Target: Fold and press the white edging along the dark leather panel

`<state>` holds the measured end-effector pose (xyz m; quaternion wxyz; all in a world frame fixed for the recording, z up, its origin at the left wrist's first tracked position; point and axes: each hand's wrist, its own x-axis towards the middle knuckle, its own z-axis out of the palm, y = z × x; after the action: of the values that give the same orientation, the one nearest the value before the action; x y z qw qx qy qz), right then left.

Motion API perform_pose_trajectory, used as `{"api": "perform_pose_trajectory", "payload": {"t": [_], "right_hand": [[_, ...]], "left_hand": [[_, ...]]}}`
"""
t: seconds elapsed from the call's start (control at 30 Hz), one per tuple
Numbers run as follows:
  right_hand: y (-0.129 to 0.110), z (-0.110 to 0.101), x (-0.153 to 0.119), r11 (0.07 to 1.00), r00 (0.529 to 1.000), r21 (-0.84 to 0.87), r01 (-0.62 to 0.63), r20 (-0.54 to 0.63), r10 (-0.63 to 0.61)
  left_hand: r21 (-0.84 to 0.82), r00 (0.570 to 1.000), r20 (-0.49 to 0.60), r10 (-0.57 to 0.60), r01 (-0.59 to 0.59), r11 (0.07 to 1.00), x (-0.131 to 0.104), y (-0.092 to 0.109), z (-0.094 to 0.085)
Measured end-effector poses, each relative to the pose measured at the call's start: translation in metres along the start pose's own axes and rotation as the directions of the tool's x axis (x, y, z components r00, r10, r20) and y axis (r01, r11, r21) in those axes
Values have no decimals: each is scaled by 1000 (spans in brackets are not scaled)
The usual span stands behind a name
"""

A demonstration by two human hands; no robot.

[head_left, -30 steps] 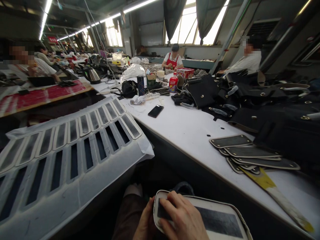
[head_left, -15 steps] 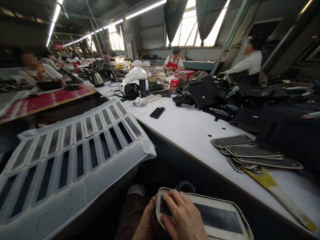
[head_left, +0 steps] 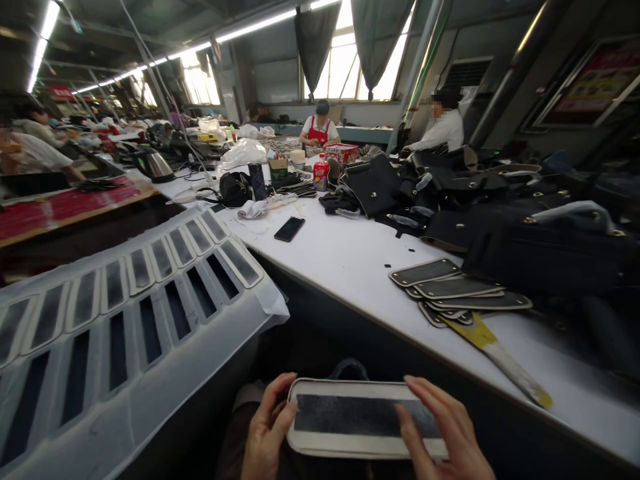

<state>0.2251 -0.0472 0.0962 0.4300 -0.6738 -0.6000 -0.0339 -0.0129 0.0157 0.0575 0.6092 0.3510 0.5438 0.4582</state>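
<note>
Low in the head view, a long pale panel with rounded corners and a dark strip [head_left: 350, 415] down its middle is held level over my lap. My left hand [head_left: 270, 427] grips its left end, thumb on the front face. Around the right end are the fingers of my right hand [head_left: 443, 430], with the thumb lying over the dark strip. The underside of the panel and some fingertips behind it are hidden.
At left, a sheet-covered surface [head_left: 200, 347] bears rows of similar pieces [head_left: 113, 285]. The white table [head_left: 345, 260] holds a phone [head_left: 289, 229], stacked dark panels [head_left: 460, 288], a yellow-stained tool [head_left: 500, 357] and black bags [head_left: 545, 243]. People sit further back.
My right hand has moved from the panel's left part to its right end. The panel is now more level and further left. The camera view has turned to the right.
</note>
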Motion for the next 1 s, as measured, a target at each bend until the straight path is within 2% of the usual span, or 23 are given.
{"api": "perform_pose_trajectory", "payload": {"t": [0.07, 0.13, 0.17, 0.2, 0.3, 0.37, 0.43, 0.53, 0.63, 0.7, 0.87, 1.0], "right_hand": [[25, -15, 6, 968, 969, -45, -247, 6, 248], [43, -23, 10, 891, 890, -54, -451, 43, 453], [48, -23, 12, 871, 869, -45, -489, 71, 491], [50, -22, 14, 876, 870, -28, -482, 107, 482], [37, -13, 28, 957, 932, 47, -288, 245, 268], [19, -6, 42, 989, 922, 66, -129, 376, 96], [1, 1, 58, 998, 861, 57, 14, 508, -41], [-16, 9, 75, 980, 731, 22, 199, 663, -164], [-18, 18, 80, 920, 610, -30, 391, 757, -235], [-14, 25, 79, 880, 555, -47, 473, 791, -256], [-11, 36, 83, 848, 507, -20, 529, 809, -297], [-2, 34, 82, 817, 483, 71, 573, 776, -406]], "left_hand": [[212, 985, 18, 171, -171, 962, 6, 9, 3], [412, 942, 117, 316, -335, 847, 12, 24, 9], [491, 918, 188, 349, -396, 776, 15, 33, 14], [554, 898, 261, 353, -439, 707, 18, 43, 20], [675, 858, 421, 295, -514, 530, 21, 71, 44], [705, 835, 484, 261, -549, 448, 21, 82, 59], [716, 818, 527, 229, -573, 399, 22, 85, 70], [729, 811, 560, 172, -580, 364, 24, 80, 78], [743, 814, 567, 121, -570, 350, 27, 76, 78], [753, 821, 564, 91, -556, 352, 29, 76, 79], [762, 830, 558, 14, -518, 389, 33, 78, 79], [742, 831, 554, 45, -518, 425, 31, 72, 75]]}}
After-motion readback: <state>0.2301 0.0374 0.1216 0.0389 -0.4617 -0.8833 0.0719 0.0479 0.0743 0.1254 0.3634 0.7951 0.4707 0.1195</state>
